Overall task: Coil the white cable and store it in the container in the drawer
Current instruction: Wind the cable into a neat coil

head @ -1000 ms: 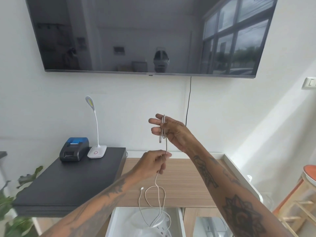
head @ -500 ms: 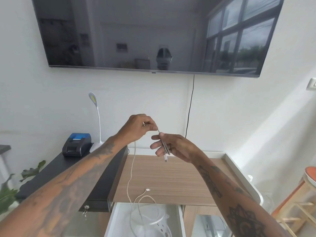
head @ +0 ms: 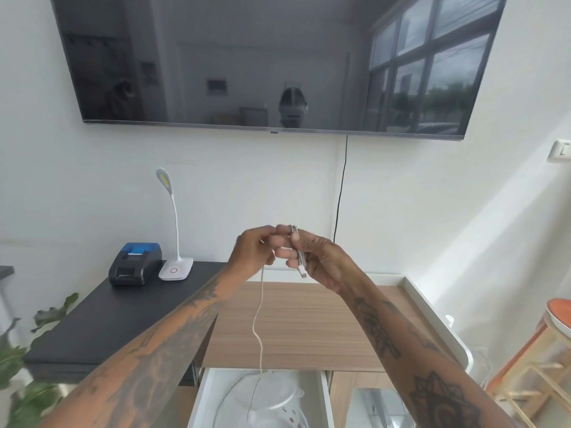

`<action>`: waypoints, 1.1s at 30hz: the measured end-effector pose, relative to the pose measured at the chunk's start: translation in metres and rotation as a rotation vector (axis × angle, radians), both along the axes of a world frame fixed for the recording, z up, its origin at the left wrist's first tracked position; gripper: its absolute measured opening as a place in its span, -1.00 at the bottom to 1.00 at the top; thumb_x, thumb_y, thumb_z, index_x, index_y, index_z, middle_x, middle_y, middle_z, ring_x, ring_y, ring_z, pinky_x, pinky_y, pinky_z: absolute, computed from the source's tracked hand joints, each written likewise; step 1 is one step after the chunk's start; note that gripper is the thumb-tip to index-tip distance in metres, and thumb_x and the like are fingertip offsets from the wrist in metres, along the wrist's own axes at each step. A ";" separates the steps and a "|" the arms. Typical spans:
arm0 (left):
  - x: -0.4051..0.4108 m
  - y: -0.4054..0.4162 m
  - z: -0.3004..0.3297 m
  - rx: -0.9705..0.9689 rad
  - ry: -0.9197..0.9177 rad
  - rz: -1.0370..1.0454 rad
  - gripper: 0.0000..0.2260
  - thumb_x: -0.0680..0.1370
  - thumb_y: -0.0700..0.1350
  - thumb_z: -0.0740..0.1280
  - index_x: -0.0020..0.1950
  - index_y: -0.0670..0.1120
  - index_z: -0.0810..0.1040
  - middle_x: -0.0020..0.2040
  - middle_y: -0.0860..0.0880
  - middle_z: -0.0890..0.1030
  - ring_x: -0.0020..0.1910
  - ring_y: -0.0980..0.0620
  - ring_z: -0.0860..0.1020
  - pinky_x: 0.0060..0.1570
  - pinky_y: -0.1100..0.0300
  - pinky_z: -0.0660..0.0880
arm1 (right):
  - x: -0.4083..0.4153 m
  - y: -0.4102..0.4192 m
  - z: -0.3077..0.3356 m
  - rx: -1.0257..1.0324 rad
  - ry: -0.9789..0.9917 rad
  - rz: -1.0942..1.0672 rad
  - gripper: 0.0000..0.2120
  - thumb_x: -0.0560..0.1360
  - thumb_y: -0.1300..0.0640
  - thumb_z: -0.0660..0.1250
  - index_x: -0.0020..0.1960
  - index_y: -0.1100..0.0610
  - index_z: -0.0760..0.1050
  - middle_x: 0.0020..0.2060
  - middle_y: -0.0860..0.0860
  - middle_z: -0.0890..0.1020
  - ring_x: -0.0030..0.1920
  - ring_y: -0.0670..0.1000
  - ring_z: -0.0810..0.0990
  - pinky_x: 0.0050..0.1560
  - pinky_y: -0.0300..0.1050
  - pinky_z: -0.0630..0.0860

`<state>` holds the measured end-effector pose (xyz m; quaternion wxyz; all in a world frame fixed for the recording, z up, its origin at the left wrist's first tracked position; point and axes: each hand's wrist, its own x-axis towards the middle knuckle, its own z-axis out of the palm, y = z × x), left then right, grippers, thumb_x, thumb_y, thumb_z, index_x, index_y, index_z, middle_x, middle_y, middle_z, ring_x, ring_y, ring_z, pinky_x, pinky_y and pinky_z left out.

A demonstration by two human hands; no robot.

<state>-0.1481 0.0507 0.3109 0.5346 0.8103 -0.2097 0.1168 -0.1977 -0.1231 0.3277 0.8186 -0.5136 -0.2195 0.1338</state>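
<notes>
Both hands are raised above the wooden counter (head: 309,329). My right hand (head: 318,257) holds several folded loops of the white cable (head: 259,322) across its fingers, a connector end poking out below. My left hand (head: 251,253) pinches the cable right beside those loops. From there the loose strand hangs straight down into the open white drawer (head: 324,393), where its tail lies over a white rounded container (head: 272,396).
A dark side table (head: 102,319) at left carries a black and blue receipt printer (head: 134,263) and a white desk lamp (head: 174,242). A large TV (head: 272,63) hangs on the wall. A wooden stool (head: 553,344) stands at right, plant leaves (head: 18,359) at lower left.
My left hand rose from low over the counter and swung in to meet the right hand, adding a cable loop there. The hanging part has shortened and straightened.
</notes>
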 end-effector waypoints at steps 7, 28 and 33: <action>-0.053 -0.024 -0.039 0.205 0.076 -0.244 -0.78 0.64 0.08 0.24 0.04 0.01 0.62 -0.37 0.03 0.61 -0.47 0.15 0.46 -0.38 0.36 0.40 | 0.017 0.007 0.019 -0.047 -0.178 -0.314 -0.59 0.61 0.40 0.18 0.41 0.16 0.33 0.34 0.15 0.53 0.22 0.13 0.62 0.27 -0.04 0.54; -0.003 0.006 -0.015 0.094 0.021 0.028 -0.81 0.61 -0.17 0.28 0.03 0.03 0.68 -0.21 -0.07 0.70 -0.41 0.05 0.59 -0.28 0.05 0.60 | 0.004 0.010 -0.008 -0.017 -0.054 -0.068 -0.70 0.65 0.19 0.16 0.27 0.32 0.49 -0.01 0.15 0.70 -0.14 0.05 0.70 -0.11 -0.15 0.63; -0.037 -0.017 -0.043 0.146 0.202 -0.192 -0.83 0.64 -0.09 0.25 0.02 -0.12 0.62 -0.30 0.01 0.61 -0.33 -0.04 0.59 -0.12 -0.10 0.61 | 0.020 0.018 -0.001 0.097 -0.073 -0.131 -0.62 0.62 0.35 0.16 0.43 0.27 0.28 0.21 0.17 0.63 0.11 0.12 0.67 0.18 -0.06 0.60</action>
